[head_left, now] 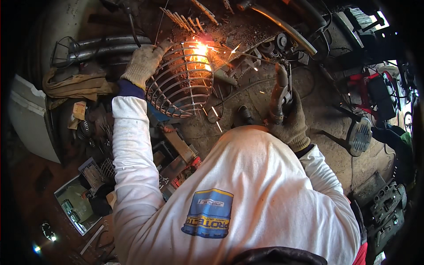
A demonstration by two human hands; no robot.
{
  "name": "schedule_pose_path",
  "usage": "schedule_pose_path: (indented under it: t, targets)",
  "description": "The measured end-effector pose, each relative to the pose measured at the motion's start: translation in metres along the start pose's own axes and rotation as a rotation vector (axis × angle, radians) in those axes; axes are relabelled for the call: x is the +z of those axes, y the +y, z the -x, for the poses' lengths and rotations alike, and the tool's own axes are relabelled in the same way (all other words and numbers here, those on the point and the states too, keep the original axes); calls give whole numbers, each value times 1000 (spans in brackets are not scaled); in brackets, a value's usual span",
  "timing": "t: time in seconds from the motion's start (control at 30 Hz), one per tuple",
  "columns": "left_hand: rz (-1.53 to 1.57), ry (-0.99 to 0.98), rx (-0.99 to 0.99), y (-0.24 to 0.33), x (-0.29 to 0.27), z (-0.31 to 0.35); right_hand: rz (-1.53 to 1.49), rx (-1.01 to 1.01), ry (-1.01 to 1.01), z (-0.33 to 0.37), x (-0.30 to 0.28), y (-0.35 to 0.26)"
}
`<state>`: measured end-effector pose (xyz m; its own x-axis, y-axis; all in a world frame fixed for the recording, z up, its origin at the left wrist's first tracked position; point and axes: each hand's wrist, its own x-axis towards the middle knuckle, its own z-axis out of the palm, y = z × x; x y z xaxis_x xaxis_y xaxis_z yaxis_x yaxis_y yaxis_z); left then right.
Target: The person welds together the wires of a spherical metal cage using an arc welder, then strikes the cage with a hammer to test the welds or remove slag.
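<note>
A round cage of metal bars point(180, 95) lies in front of me. My left hand point(145, 62), in a pale knitted work glove, grips its upper left rim. My right hand point(292, 123), gloved as well, is closed round a welding electrode holder point(280, 88). From the holder a thin welding rod point(250, 54) reaches left toward the cage. Bright orange glow and flying sparks show at the cage's far side. The glare hides the exact spot where the rod meets the bars.
Several short metal rods point(182, 21) stand beyond the cage. Shiny tubes point(104, 47) and a brown cloth point(77, 86) lie at the left. A bent pipe point(287, 27) lies far right. A round-topped stool point(360, 136) stands right, near a red-and-black machine point(364, 90).
</note>
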<state>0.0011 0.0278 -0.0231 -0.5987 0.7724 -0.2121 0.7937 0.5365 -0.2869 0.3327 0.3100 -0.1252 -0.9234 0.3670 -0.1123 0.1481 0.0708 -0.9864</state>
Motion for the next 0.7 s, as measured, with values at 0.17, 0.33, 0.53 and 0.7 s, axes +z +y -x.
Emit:
schedule_pose_path:
  t: [0.17,0.33,0.53,0.7]
  targets:
    - [99,-41,-113,-11,20,-4,-33,4,10,1,-1,3]
    - [502,78,-266,-12,29,-4,-91,75,25,4,-6,11]
    - [928,175,-384,-8,43,7,-26,31,142,9,-16,19]
    - [2018,99,-349,-51,76,26,92,-65,212,9,-20,27]
